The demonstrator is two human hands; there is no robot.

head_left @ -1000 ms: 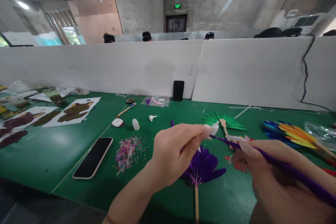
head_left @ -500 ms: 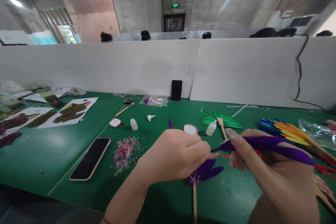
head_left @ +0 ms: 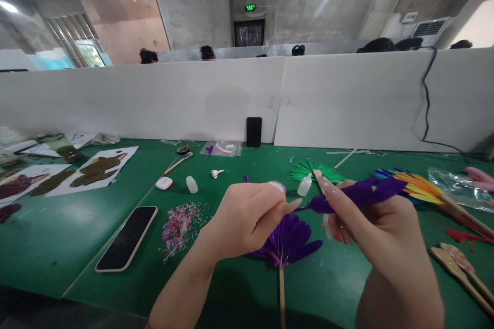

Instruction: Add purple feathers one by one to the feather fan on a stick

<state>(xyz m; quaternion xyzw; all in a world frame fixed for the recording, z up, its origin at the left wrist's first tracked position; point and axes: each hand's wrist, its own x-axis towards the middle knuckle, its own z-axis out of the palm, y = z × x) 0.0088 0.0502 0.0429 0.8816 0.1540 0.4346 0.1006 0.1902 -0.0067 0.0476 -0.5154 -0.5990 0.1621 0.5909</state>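
Note:
A loose purple feather (head_left: 358, 194) is held above the green table (head_left: 77, 236) by both hands. My left hand (head_left: 247, 218) pinches its quill end, fingers closed. My right hand (head_left: 380, 231) grips the feather's vane, its forefinger stretched along it. Under the hands lies a purple feather fan on a wooden stick (head_left: 285, 241). A small white glue bottle (head_left: 304, 185) stands just behind the hands, beside a green feather fan (head_left: 311, 169).
A phone (head_left: 126, 238) lies face up at the left, next to a heap of coloured flakes (head_left: 179, 221). A multicoloured feather fan (head_left: 417, 187) and wooden sticks (head_left: 459, 267) lie at the right. White partition boards (head_left: 154, 97) close the far edge; paper sheets with dark shapes (head_left: 96, 167) lie far left.
The glue bottle that the left hand held has been set down on the table. The purple feather has been drawn in and turned broadside; both hands rose a little.

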